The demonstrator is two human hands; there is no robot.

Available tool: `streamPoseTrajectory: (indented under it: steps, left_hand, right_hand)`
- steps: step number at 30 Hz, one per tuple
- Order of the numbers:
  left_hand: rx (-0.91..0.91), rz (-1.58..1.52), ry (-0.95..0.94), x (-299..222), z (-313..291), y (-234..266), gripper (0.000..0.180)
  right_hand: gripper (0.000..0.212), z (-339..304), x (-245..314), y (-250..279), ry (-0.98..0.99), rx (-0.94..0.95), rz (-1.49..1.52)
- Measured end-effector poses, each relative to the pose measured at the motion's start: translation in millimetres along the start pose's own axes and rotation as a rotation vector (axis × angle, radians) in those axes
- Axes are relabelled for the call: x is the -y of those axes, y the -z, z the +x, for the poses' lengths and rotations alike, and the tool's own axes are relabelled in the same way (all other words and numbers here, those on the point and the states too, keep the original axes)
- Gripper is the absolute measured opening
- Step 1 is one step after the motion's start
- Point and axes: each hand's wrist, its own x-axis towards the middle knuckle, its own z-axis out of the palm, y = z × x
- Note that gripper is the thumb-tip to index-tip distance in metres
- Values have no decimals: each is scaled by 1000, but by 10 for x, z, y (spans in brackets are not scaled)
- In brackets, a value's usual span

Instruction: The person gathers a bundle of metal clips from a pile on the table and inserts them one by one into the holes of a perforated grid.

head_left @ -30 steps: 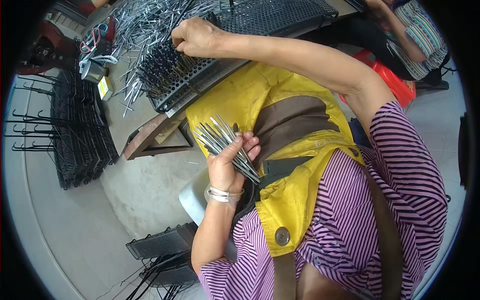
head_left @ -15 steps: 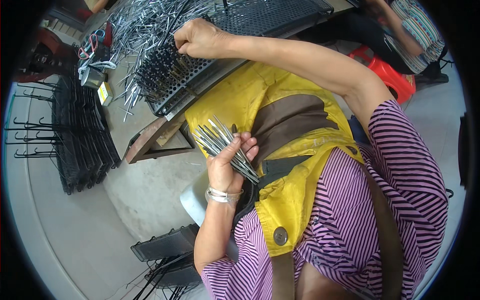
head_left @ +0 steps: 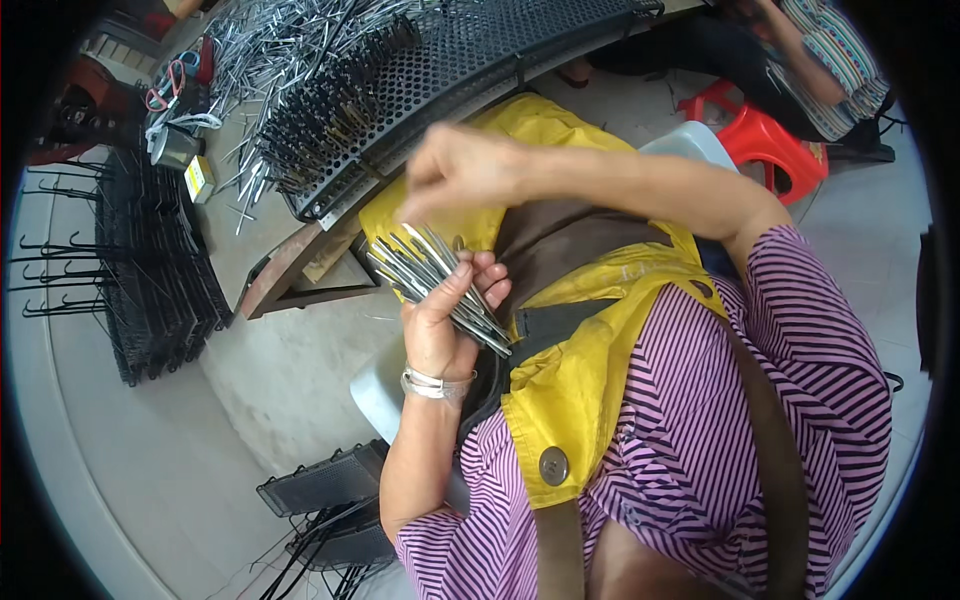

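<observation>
A bundle of thin silvery metal rods is clasped in my left hand, its fingers wrapped around the middle and the rod ends fanning out past the thumb. My right hand hangs just above these rods, over the yellow apron; motion blurs its fingers, so whether anything is in them cannot be told. Beyond it lies a black perforated rack. Many dark-tipped rods stand upright in the holes at the rack's left part, while the holes toward the right show bare.
Loose metal rods are heaped behind the rack. Scissors, a metal cup and a small yellow-white box stand at the table's left. Black hooked racks stack beyond. A red stool and another person's arm are at right.
My right hand has left the upright rods in the rack and come back toward me, close above the bundle. My left hand keeps its hold, with only a slight shift in view.
</observation>
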Motion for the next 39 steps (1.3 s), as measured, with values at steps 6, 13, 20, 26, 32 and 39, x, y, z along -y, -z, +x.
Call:
streamPoseTrajectory:
  steps: [6, 13, 20, 26, 32, 39]
  left_hand:
    - [52, 81, 3, 24, 7, -27, 30]
    - [85, 168, 14, 11, 6, -68, 30]
    - [71, 152, 17, -10, -31, -67, 30]
    - [51, 139, 2, 12, 5, -48, 30]
    - [-36, 177, 6, -10, -41, -107, 29]
    - [61, 242, 9, -42, -50, -149, 26]
  right_hand:
    - [16, -442, -66, -310, -207, 117, 708]
    - [16, -456, -189, -277, -242, -63, 635]
    - [18, -444, -118, -137, -225, -132, 538]
    - [12, -505, -164, -232, -171, -123, 505]
    - [13, -419, -108, -64, -234, -298, 707]
    - [15, -371, -50, -95, -230, -40, 738]
